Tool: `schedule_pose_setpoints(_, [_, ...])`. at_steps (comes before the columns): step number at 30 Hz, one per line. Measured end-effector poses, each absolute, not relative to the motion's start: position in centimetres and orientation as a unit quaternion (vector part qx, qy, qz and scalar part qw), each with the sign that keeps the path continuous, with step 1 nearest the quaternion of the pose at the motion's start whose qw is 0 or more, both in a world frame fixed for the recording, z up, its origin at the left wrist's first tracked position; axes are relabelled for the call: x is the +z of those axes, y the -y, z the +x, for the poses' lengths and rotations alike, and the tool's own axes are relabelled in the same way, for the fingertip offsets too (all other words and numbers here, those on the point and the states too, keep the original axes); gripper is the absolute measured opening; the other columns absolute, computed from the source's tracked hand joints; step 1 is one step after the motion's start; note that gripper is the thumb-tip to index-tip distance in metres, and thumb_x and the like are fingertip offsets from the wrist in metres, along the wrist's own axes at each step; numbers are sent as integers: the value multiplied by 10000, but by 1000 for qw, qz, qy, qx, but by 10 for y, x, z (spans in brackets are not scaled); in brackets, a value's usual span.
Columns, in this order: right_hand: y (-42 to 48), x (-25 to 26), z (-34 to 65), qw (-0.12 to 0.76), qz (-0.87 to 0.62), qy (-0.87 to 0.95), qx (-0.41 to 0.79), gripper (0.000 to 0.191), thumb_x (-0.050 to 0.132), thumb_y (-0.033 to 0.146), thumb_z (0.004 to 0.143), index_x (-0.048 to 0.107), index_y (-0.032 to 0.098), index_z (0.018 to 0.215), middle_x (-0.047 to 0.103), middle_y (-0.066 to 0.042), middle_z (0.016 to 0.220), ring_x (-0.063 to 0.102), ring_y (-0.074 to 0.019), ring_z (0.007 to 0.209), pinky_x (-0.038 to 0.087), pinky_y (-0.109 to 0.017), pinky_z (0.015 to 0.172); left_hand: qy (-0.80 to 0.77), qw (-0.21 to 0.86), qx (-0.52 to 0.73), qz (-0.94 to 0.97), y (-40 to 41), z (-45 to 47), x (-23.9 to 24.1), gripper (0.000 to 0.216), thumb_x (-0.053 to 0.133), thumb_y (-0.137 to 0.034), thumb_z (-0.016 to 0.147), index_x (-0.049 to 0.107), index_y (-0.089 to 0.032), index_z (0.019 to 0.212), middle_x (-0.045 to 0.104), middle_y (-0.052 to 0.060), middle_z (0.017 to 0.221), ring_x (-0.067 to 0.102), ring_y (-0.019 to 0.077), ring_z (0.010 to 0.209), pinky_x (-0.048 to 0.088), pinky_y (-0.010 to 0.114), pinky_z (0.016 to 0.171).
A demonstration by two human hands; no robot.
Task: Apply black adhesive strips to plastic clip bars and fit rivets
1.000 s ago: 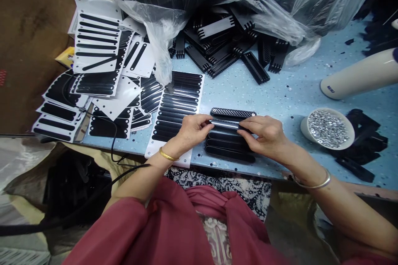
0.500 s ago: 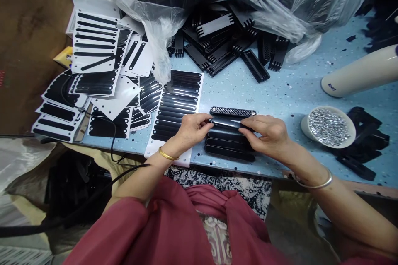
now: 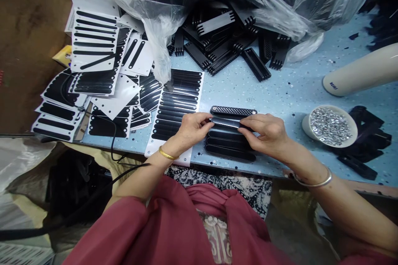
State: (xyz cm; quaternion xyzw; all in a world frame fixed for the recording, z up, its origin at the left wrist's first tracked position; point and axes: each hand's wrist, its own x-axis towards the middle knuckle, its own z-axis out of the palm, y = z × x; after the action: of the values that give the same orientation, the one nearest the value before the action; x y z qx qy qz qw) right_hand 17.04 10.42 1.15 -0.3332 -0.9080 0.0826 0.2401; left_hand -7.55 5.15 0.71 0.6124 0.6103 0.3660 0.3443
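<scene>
Between my two hands lies a glossy black strip with rounded ends (image 3: 226, 122). The fingers of my left hand (image 3: 196, 127) pinch its left end, and those of my right hand (image 3: 263, 129) grip its right end. It sits level over a row of black bars; whether it touches the one beneath, I cannot tell. Just beyond it is a black bar with a mesh-patterned top (image 3: 233, 110) and a small metal piece at each end. Nearer me, several smooth black bars (image 3: 230, 153) lie side by side. By my left wrist is a white sheet of black adhesive strips (image 3: 177, 112).
More strip sheets (image 3: 95, 41) are heaped at the left, with a cable (image 3: 113, 140) across them. Black plastic parts (image 3: 217, 45) pile up at the back beneath clear plastic (image 3: 161, 49). Rightward stand a bowl of small metal pieces (image 3: 330, 126), a pale bottle (image 3: 360, 70) and black pieces (image 3: 370, 140).
The strip tilts slightly and its shine has shifted between my fingers. Both hands keep nearly the same place and grip.
</scene>
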Motion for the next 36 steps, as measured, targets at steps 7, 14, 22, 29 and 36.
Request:
schedule_pose_setpoints(7, [-104, 11, 170, 237, -336, 908, 78, 167, 592, 281, 892, 743, 219, 853, 768, -66, 870, 710, -209, 777, 512, -335, 650, -609, 341, 366, 615, -52, -76, 8, 219, 647, -268, 805, 770, -178, 963, 749, 41, 767, 656, 137, 639, 541, 266, 610])
schedule_pose_setpoints(14, [-104, 14, 167, 242, -332, 909, 74, 175, 590, 270, 895, 740, 210, 826, 769, -68, 850, 708, -203, 744, 509, -330, 627, -611, 344, 365, 613, -51, -75, 8, 234, 647, -267, 810, 769, -164, 980, 753, 56, 788, 663, 146, 655, 544, 274, 616])
schedule_pose_setpoints(22, [-104, 14, 167, 237, -325, 913, 66, 189, 580, 273, 900, 731, 206, 809, 763, -69, 836, 691, -193, 721, 477, -323, 609, -611, 339, 366, 615, -52, -75, 6, 226, 655, -261, 809, 772, -167, 978, 745, 48, 771, 668, 144, 666, 551, 269, 638])
schedule_pose_setpoints(29, [-105, 14, 166, 241, -316, 916, 61, 182, 582, 247, 894, 733, 183, 816, 758, -83, 825, 690, -199, 721, 462, -318, 605, -605, 333, 389, 610, -51, -74, 4, 253, 678, -210, 801, 762, -152, 1031, 745, 36, 743, 665, 129, 621, 559, 255, 612])
schedule_pose_setpoints(36, [-106, 12, 168, 238, -324, 910, 99, 184, 586, 248, 892, 746, 174, 840, 757, -83, 823, 692, -205, 722, 515, -329, 647, -537, 272, 398, 693, -51, -77, 5, 161, 637, -180, 875, 780, -187, 949, 784, 63, 893, 739, 165, 801, 600, 283, 733])
